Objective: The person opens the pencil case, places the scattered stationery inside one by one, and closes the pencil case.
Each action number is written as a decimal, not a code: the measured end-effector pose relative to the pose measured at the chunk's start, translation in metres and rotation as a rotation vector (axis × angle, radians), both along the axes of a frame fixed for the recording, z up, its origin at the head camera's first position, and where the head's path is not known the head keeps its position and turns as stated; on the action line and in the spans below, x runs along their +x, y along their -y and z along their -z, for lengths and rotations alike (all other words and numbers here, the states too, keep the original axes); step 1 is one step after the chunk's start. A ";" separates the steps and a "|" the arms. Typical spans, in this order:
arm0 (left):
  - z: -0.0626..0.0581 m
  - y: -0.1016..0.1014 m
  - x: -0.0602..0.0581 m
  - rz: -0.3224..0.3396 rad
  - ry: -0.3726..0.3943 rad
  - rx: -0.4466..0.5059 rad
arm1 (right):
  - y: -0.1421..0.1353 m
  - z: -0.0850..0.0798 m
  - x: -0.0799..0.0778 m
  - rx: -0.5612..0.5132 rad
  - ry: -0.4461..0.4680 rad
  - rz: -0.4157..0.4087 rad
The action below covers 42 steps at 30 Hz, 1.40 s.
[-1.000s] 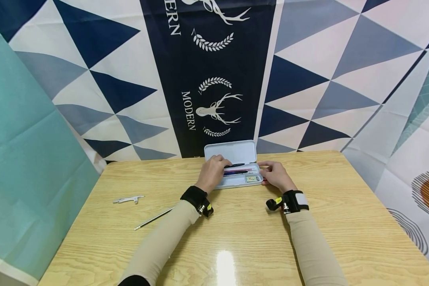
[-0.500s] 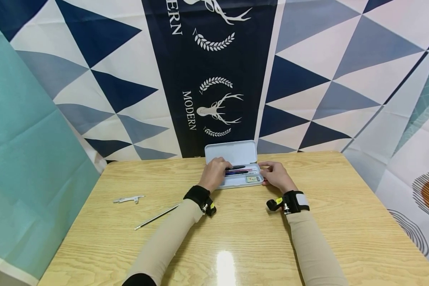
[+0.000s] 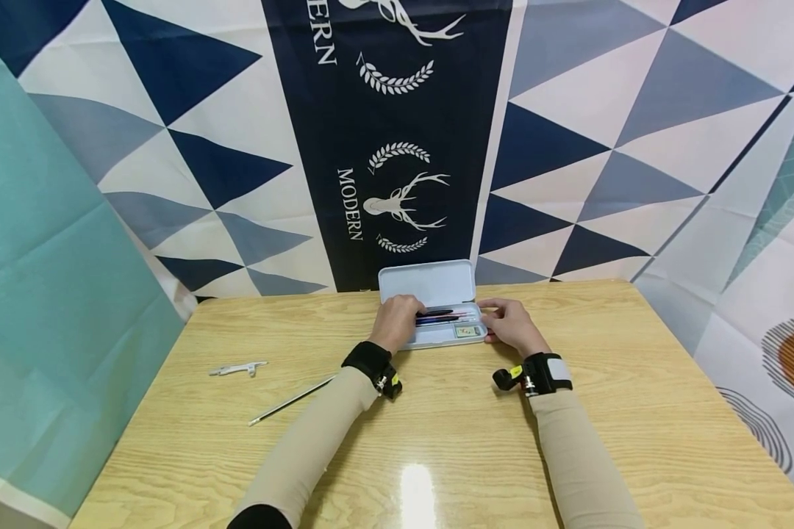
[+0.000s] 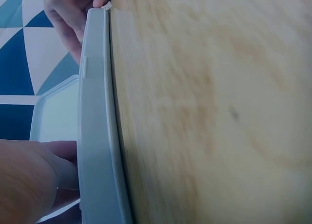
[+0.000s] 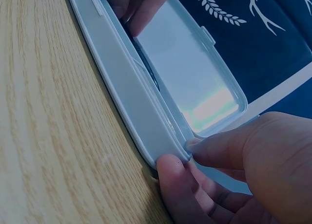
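Note:
A pale blue pencil case [image 3: 430,339] lies at the far edge of the table, its lid [image 3: 426,282] raised against the backdrop. Inside rest several pens and pencils and a small patterned block [image 3: 466,331]. My left hand [image 3: 395,322] reaches into the case from the left and pinches the end of a black pen [image 3: 440,312]; the fingertips are partly hidden in the head view. At the right end my right hand [image 3: 511,328] grips the case's corner, thumb and fingers [image 5: 175,182] around the wall in the right wrist view.
On the table's left lie a white drawing compass [image 3: 238,368] and a black pencil [image 3: 292,400] with a white end; the left forearm passes close to the pencil's tip. A patterned cloth [image 3: 397,147] hangs right behind the table.
My left hand has shifted slightly to the right, and the black pen has lowered among the other pens. The right hand stays on the case's corner.

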<state>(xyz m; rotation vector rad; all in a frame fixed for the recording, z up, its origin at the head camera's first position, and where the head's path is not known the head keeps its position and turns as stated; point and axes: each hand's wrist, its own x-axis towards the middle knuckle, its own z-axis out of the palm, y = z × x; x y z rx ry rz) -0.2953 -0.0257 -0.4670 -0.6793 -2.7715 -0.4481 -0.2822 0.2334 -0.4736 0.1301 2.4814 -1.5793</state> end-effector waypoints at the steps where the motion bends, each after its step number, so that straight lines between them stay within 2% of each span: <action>1: 0.000 0.000 0.000 -0.003 0.002 -0.008 | 0.000 0.000 0.000 -0.002 0.001 -0.001; 7: 0.000 0.000 0.001 -0.008 0.023 -0.030 | 0.000 0.001 -0.001 -0.002 0.006 0.010; 16: 0.000 0.002 0.002 -0.018 0.005 -0.069 | 0.000 0.002 -0.001 -0.006 0.016 0.014; 22: -0.001 0.003 0.003 -0.026 0.004 -0.060 | 0.000 0.002 -0.001 0.007 0.011 0.016; 32: 0.001 0.007 -0.002 0.022 0.015 -0.030 | 0.002 0.000 -0.001 0.018 -0.001 0.005; 42: -0.004 0.010 -0.004 0.045 0.014 -0.013 | 0.001 0.002 -0.003 0.002 0.015 0.014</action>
